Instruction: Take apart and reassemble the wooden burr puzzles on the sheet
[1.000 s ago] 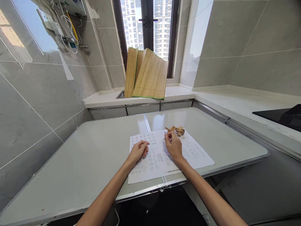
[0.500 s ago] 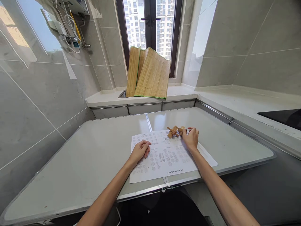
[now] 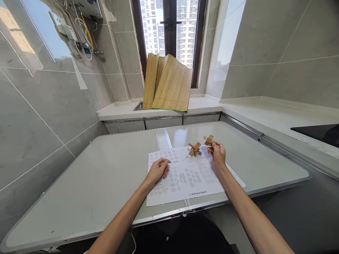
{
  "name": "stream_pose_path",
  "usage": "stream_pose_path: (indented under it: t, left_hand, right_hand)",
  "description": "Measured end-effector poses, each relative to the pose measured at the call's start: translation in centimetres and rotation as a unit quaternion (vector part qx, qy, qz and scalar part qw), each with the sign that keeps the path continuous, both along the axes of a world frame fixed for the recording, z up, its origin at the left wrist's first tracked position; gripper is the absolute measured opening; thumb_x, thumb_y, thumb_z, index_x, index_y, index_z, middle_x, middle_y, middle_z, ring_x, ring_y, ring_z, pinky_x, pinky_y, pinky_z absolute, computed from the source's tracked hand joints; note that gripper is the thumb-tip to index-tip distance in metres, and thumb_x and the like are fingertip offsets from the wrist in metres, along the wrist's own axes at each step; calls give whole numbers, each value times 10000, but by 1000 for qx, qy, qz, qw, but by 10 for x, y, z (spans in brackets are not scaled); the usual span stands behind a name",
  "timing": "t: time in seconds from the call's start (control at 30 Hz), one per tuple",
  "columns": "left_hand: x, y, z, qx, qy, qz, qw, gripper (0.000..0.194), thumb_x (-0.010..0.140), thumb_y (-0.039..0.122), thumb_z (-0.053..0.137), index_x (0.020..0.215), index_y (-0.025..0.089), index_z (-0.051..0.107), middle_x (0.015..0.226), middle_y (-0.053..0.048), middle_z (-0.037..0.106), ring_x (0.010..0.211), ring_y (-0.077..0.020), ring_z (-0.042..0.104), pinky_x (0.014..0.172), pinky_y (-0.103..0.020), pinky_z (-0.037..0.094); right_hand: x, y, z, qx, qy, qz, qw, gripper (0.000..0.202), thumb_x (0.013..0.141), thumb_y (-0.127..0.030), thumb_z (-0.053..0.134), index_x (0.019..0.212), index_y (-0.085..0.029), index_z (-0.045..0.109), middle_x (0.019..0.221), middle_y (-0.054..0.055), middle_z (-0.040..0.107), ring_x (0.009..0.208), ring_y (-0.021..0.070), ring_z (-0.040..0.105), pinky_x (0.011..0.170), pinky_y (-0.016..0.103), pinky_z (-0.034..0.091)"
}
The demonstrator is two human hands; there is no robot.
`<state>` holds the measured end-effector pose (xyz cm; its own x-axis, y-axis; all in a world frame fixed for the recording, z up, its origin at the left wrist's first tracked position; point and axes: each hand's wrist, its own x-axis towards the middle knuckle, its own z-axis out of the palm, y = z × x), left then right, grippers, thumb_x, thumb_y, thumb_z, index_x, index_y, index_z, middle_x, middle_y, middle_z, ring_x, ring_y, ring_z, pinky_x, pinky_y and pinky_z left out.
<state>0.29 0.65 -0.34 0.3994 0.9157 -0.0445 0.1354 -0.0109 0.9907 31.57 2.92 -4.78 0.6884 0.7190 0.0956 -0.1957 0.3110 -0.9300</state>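
Note:
My right hand (image 3: 217,152) pinches the lower right side of a small wooden interlocking puzzle (image 3: 208,139) with its fingertips, beyond the top edge of the sheet. A second wooden interlocking puzzle (image 3: 195,149), with pieces sticking out several ways, rests at the top edge of the printed sheet (image 3: 169,195), to the left of my right hand. My left hand (image 3: 159,169) lies on the left part of the sheet, fingers curled loosely together, and nothing shows in it. Rows of small puzzle drawings cover the paper.
The sheet lies on a pale folding table (image 3: 87,183) with a metal seam down its middle. Behind it, a folded bamboo mat (image 3: 172,84) leans against the window on a white counter (image 3: 265,106). A black hob (image 3: 323,134) sits on the right.
My right hand has moved the puzzle it holds up and slightly right, apart from the other one. My left hand and the second puzzle stay where they were.

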Motion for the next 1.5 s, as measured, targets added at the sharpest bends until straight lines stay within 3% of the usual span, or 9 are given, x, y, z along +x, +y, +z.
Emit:
stream_pose_path:
  t: [0.07, 0.17, 0.4, 0.5, 0.63, 0.87, 1.1, 1.3, 1.5]
  left_hand:
    - [0, 0, 0, 1, 0, -2, 1000, 342, 893, 500, 597, 970, 170, 644, 705, 14, 607, 489, -78, 474, 505, -230, 403]
    - [0, -1, 0, 11, 3, -7, 1000, 353, 902, 513, 587, 972, 171, 642, 708, 12, 606, 488, -76, 470, 506, -228, 398]
    - [3, -8, 2, 73, 46, -9, 996, 362, 911, 550, 576, 960, 195, 628, 732, 0, 618, 595, -125, 552, 556, -251, 436]
    - [3, -10, 3, 133, 42, 15, 990, 355, 872, 511, 660, 1043, 203, 618, 963, -56, 682, 817, -168, 630, 733, -295, 511]
    - [3, -9, 2, 180, -9, 6, 984, 552, 817, 434, 753, 1276, 223, 533, 1313, -124, 616, 1119, -236, 624, 969, -393, 496]
    - [-1, -6, -2, 184, -17, 51, 981, 527, 862, 412, 728, 1321, 238, 536, 1287, -103, 661, 1200, -263, 625, 1082, -446, 438]
    - [-1, -13, 10, 216, 5, 26, 976, 548, 777, 393, 804, 1264, 246, 601, 1277, -82, 673, 1187, -256, 634, 1061, -394, 461]
    - [0, -13, 13, 220, 50, 75, 971, 527, 750, 437, 804, 1213, 243, 643, 1235, -64, 698, 1129, -254, 648, 1029, -390, 472]
    - [0, -11, 12, 179, 60, 119, 975, 502, 772, 509, 768, 1164, 209, 675, 1076, -68, 738, 1000, -246, 669, 912, -362, 504]
  right_hand:
    - [-3, -3, 6, 76, 85, 114, 987, 402, 712, -489, 804, 891, -219, 566, 822, -22, 621, 581, 99, 535, 487, 225, 416]
    - [-10, -9, 13, 121, 126, 252, 952, 319, 730, -420, 831, 830, -223, 601, 772, -32, 581, 558, 85, 488, 480, 226, 438]
    - [-47, -20, 24, 113, 128, 437, 883, 265, 790, -397, 813, 804, -215, 620, 730, -14, 564, 514, 84, 422, 410, 234, 354]
    - [-71, -18, 27, 81, 99, 508, 852, 244, 838, -394, 780, 913, -209, 639, 729, -8, 575, 505, 85, 435, 412, 231, 312]
    - [-103, -14, 27, 60, 67, 583, 808, 340, 820, -439, 797, 990, -195, 632, 743, -13, 588, 501, 75, 453, 458, 228, 323]
    - [-127, -16, 23, 42, 8, 583, 811, 378, 848, -491, 767, 1052, -216, 607, 724, -18, 602, 569, 104, 519, 501, 221, 373]
    - [-121, -21, 23, 40, -2, 591, 806, 372, 828, -511, 775, 1005, -201, 672, 824, 7, 635, 602, 98, 513, 527, 224, 412]
    - [-125, -21, 19, 45, -38, 538, 841, 391, 782, -560, 796, 922, -220, 663, 869, 15, 681, 830, 183, 627, 807, 315, 504]
    - [-130, -23, 18, 77, -82, 475, 873, 352, 776, -499, 821, 936, -230, 661, 1002, 33, 712, 995, 216, 659, 939, 358, 508]
